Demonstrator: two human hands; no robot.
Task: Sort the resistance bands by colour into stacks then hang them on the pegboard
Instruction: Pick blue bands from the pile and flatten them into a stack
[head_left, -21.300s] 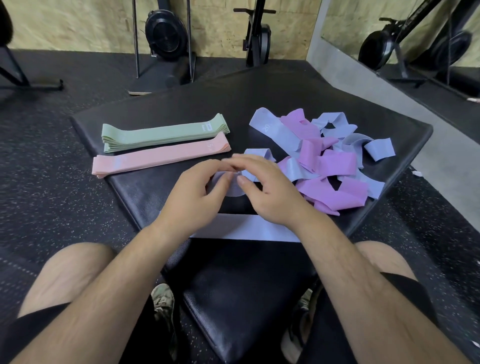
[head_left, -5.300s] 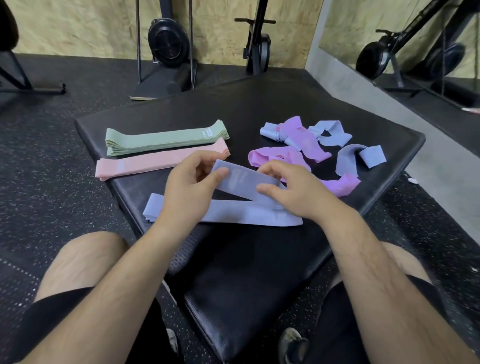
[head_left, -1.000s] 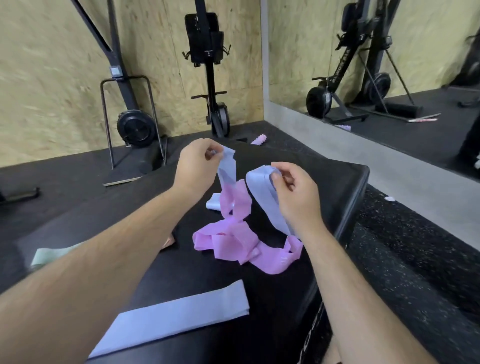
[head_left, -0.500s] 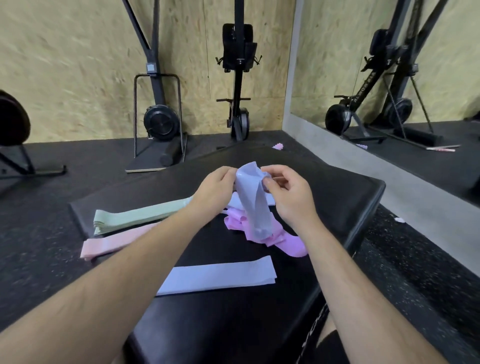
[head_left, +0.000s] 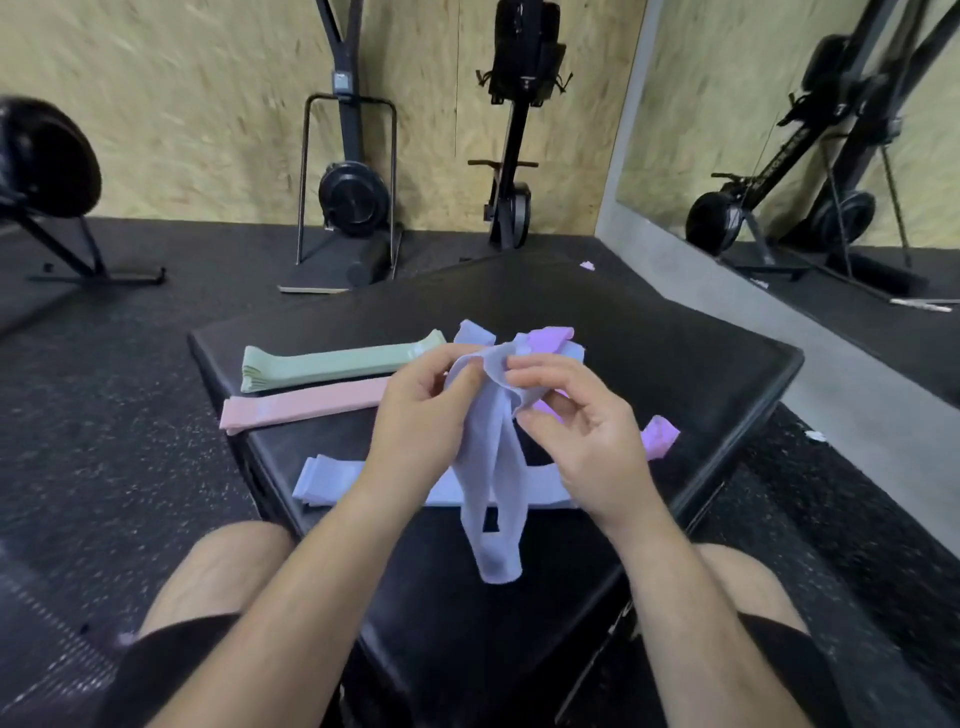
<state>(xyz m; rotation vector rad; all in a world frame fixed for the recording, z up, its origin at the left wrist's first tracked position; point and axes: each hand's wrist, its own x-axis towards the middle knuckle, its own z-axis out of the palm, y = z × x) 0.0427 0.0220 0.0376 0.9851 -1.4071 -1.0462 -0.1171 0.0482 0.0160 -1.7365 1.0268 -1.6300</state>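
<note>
Periwinkle band (head_left: 493, 483) hung as a loop from both hands above the near part of the black padded platform (head_left: 649, 364), its top bunched between them and its lower end dangling toward the pad's front. The left hand (head_left: 421, 415) pinched the band's upper left edge between thumb and fingers. The right hand (head_left: 582, 441) pinched the upper right edge with thumb and forefinger, the other fingers loosely curled. Under the forearms a periwinkle stack (head_left: 332, 480) lay flat on the pad. Beyond it the pink stack (head_left: 306, 408) and the green stack (head_left: 332, 364) lay side by side at the pad's left. Loose purple bands (head_left: 660, 436) showed behind and beside the right hand. Exercise machines (head_left: 353, 197) stood against the plywood wall (head_left: 182, 104).
</note>
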